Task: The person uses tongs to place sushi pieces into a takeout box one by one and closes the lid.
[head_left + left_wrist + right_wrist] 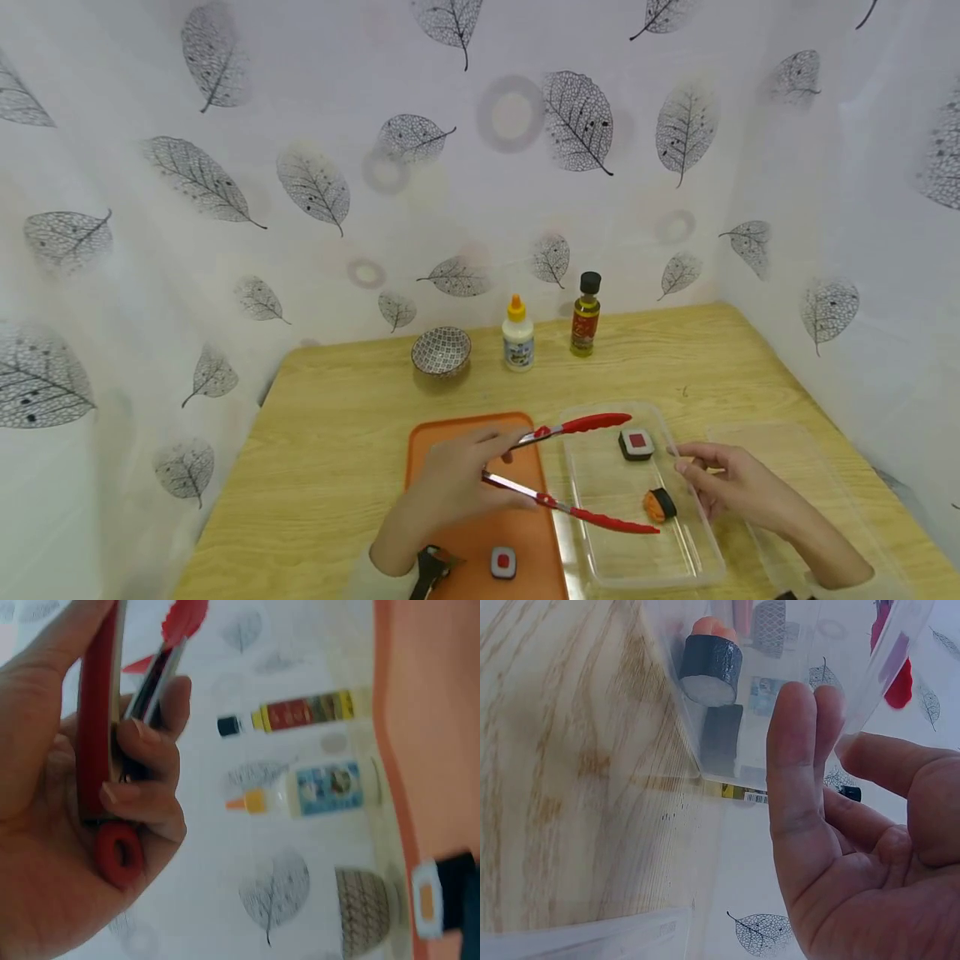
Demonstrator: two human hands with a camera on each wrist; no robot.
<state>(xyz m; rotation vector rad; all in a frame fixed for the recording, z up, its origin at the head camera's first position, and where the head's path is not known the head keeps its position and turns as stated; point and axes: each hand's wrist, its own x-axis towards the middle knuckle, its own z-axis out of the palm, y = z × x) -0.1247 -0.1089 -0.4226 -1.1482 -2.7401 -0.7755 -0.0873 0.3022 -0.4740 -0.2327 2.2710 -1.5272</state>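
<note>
My left hand [457, 479] grips red-tipped tongs [100, 712] above the orange tray [414, 442]. Their two arms are spread apart, with the red tips over the clear plastic container [585, 546] and nothing between them. Inside the container lie a square sushi roll [636, 444] and an orange-topped sushi piece [660, 505] with a dark band. Another sushi roll [503, 562] sits on the tray, below the left hand. At the container's right side, my right hand [727, 483] pinches the upper wall between thumb and fingers, as the right wrist view also shows.
A clear plastic lid [798, 454] lies right of the container, partly behind the right forearm. Along the back stand a patterned bowl [442, 352], a white squeeze bottle [518, 337] with a yellow cap and an oil bottle [585, 321]. A leaf-print curtain [330, 100] surrounds the table.
</note>
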